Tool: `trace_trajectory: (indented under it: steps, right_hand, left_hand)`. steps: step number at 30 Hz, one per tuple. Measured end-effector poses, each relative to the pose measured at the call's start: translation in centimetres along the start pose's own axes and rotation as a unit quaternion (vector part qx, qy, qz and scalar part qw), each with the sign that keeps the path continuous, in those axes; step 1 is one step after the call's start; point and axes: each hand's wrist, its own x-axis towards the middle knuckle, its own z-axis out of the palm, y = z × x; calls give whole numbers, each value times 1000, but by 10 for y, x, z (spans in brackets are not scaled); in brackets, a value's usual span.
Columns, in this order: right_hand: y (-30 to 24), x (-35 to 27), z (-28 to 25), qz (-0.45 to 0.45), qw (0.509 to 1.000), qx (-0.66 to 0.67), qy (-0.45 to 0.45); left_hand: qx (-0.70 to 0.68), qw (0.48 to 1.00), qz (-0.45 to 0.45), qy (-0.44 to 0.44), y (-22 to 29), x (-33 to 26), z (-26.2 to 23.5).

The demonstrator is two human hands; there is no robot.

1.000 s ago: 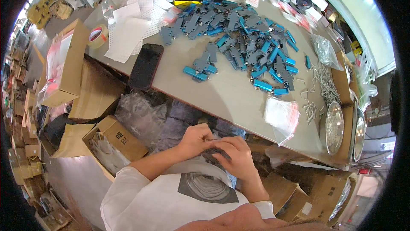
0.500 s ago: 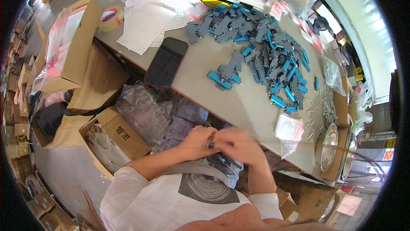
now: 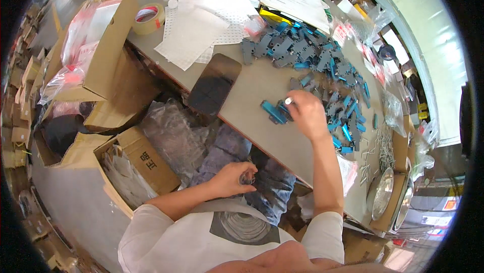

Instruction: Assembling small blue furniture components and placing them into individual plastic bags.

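While the right hand (image 3: pixel 306 114) is hanging over the table (image 3: pixel 252 96), its fingers are narrowly holding a white piece (image 3: pixel 289 101), which is protruding at their tips. Blue parts (image 3: pixel 274 112): these are lying just beside those fingers, contact unclear. Pile (image 3: pixel 302 48): it is spreading beyond the hand. Left hand (image 3: pixel 232 178): it is curling around a glinting piece (image 3: pixel 246 177), kind unclear.
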Motion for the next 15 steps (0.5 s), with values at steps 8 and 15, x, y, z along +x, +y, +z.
trace_trajectory:
  steps: [8, 15]
  right_hand:
    - [21, 36, 28, 324, 939, -102, -57]
    - [24, 42, 40, 374, 918, -93, -98]
  left_hand:
    - [-38, 999, -10, -15, 1, 5, 2]
    - [-96, 995, -20, -34, 3, 7, 8]
